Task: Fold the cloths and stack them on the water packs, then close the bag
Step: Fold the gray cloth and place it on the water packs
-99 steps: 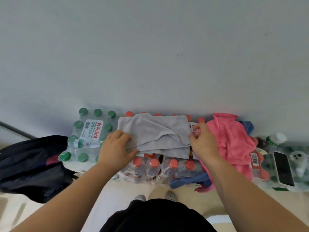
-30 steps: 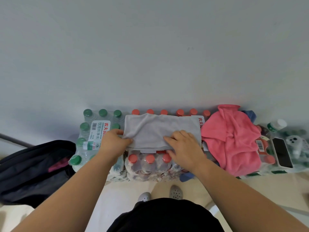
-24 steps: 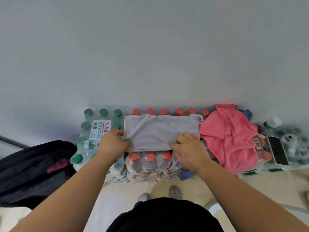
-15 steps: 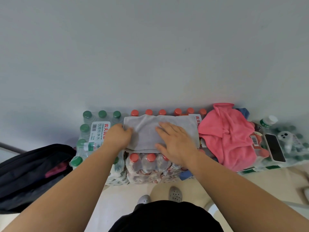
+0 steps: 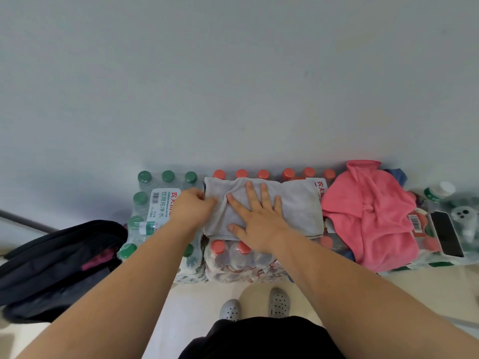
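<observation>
Head view, looking down at a row of shrink-wrapped water packs against a pale wall.

Grey cloth [image 5: 293,203]: folded to a rectangle, lying flat on top of the red-capped water pack [image 5: 241,257]. Its far edge sits just short of the back row of red caps. The near row of caps is uncovered.

Right hand [image 5: 255,218]: palm down on the left half of the grey cloth, fingers straight and spread, pressing flat. It grasps nothing.

Left hand [image 5: 193,208]: at the cloth's left edge, fingers curled in and bunching the fabric, so it grips that edge. A small ridge of cloth stands between the two hands. The thumb is hidden.

Green-capped water pack [image 5: 155,200]: touching the red-capped pack on its left, with a white label on top. The left wrist crosses over it.

Pink cloth [image 5: 373,216]: unfolded, heaped on the packs to the right of the grey cloth and draping over the front. Blue cloth [image 5: 398,174]: a corner shows behind the pink heap.

Black bag [image 5: 51,265]: on the floor, far left, beside the green-capped pack. Its mouth gapes, and something magenta shows inside that is too unclear to identify.

Far right: a phone [image 5: 447,233] lying screen-up on another pack, with a white-capped bottle [image 5: 438,191] behind it.

Below: grey clogs [image 5: 230,309] on a light floor.
</observation>
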